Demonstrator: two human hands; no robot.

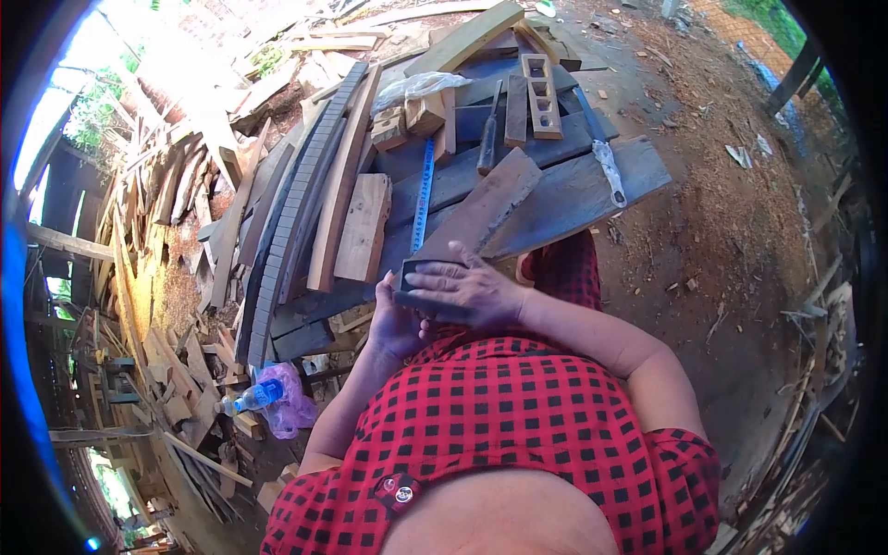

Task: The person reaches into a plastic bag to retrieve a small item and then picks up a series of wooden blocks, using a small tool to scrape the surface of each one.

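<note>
A dark, flat block [427, 302] is held close to my body, in front of the checked shirt. My left hand [396, 326] grips it from the left and below, with the thumb up along its edge. Over its top lies my right hand [476, 289], flat, its fingers stretched out to the left and the thumb apart. Just beyond the hands, a brown wooden board [486, 205] slants across the bench of dark planks [592, 190]. A blue-and-white measuring rule [424, 194] lies left of that board. The block's underside is hidden.
A chisel-like tool [489, 129], a wooden piece with square holes [540, 97] and a pale wood block [363, 227] lie on the bench. Long strips [305, 194] line its left side. Scrap wood and a water bottle [258, 396] are at lower left.
</note>
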